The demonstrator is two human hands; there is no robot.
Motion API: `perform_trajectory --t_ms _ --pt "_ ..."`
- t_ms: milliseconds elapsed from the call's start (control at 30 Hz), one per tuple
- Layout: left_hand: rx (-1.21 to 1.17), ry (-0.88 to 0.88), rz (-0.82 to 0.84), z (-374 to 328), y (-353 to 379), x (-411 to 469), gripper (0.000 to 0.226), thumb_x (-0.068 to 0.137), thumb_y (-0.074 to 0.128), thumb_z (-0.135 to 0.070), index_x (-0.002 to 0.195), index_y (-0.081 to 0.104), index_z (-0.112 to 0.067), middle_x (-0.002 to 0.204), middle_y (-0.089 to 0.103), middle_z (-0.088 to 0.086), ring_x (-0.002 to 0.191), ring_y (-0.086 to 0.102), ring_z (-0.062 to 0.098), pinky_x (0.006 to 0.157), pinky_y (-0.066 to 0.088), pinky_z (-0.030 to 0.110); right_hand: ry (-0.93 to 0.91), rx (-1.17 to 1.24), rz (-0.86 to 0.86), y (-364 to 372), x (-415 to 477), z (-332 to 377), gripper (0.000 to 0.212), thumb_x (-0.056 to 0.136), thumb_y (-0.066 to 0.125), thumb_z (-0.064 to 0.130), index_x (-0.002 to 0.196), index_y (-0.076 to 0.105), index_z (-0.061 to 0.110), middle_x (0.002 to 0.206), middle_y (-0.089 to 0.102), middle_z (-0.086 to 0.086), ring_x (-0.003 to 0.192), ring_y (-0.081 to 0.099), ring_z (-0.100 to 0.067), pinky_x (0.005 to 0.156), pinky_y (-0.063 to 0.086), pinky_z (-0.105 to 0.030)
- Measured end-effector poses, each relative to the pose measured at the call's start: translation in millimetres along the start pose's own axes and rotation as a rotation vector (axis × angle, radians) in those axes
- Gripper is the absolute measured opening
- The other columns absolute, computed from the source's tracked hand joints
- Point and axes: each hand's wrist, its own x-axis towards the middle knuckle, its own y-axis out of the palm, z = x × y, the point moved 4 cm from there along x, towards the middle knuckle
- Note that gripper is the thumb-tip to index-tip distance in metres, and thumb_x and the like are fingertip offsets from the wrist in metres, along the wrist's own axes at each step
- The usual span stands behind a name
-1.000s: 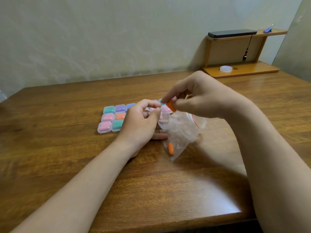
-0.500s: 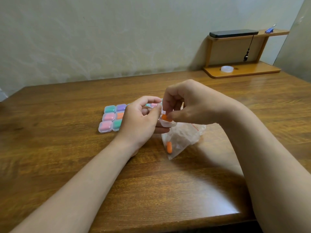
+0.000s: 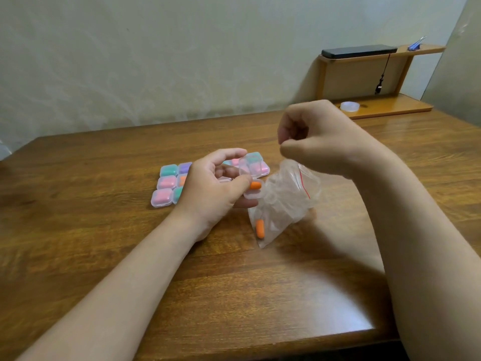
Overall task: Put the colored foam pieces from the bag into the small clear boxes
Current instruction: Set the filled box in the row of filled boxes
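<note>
You can read no text, label, brand or number here. The clear bag (image 3: 286, 196) bears only a red line near its mouth. The small clear boxes (image 3: 162, 198) and the black slab (image 3: 359, 51) on the far right shelf (image 3: 424, 49) show no legible marks.

Holds the left hand (image 3: 213, 186) low, thumb and fingers curled to pinch a small clear box (image 3: 252, 196), forearm reaching in from the lower left, and poises the right hand (image 3: 317, 136) higher, fingers curled inward on nothing, wrist bent down.
</note>
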Motion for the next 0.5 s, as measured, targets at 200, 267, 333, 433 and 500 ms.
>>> perform_trajectory --t_ms 200,267,333,433,500 --pt "-0.022 -0.08 0.025 6 1 2 0.039 0.091 0.062 0.01 0.121 0.065 -0.015 0.092 0.05 0.014 0.081 0.071 0.018 0.061 0.064 0.046 0.168 -0.114 0.207 -4 -5 -8 0.025 0.074 0.07 -0.008 0.076 0.062 0.017 0.078 0.062 -0.005 0.064 0.064 -0.012 0.058 0.056 -0.027" --pt "-0.015 -0.104 0.042 8 2 2 0.041 0.091 0.063 0.009 0.124 0.064 -0.016 0.091 0.049 0.012 0.08 0.07 0.016 0.061 0.064 0.045 0.193 -0.168 0.279 1 -6 -10 0.025 0.072 0.076 -0.005 0.074 0.062 0.016 0.076 0.063 -0.003 0.065 0.061 -0.012 0.054 0.049 -0.022" --pt "-0.014 -0.121 0.051 9 2 2 0.043 0.091 0.063 0.008 0.126 0.063 -0.016 0.092 0.05 0.013 0.083 0.071 0.018 0.062 0.063 0.043 0.216 -0.157 0.327 5 -7 -13 0.021 0.074 0.079 0.001 0.073 0.063 0.014 0.076 0.067 -0.003 0.063 0.065 -0.012 0.055 0.05 -0.021" --pt "-0.023 -0.129 0.049 9 2 2 0.043 0.091 0.063 0.008 0.127 0.063 -0.016 0.092 0.05 0.013 0.08 0.072 0.015 0.062 0.063 0.042 0.27 -0.06 0.408 9 -10 -16 0.015 0.085 0.075 0.013 0.073 0.068 0.008 0.073 0.074 -0.008 0.066 0.074 -0.016 0.06 0.059 -0.028" --pt "-0.036 -0.129 0.05 9 2 3 0.042 0.092 0.062 0.008 0.127 0.063 -0.016 0.091 0.053 0.014 0.081 0.073 0.016 0.062 0.063 0.041 0.3 -0.049 0.496 14 -12 -17 0.027 0.097 0.061 0.022 0.079 0.073 0.006 0.076 0.076 -0.008 0.07 0.075 -0.021 0.06 0.059 -0.03"
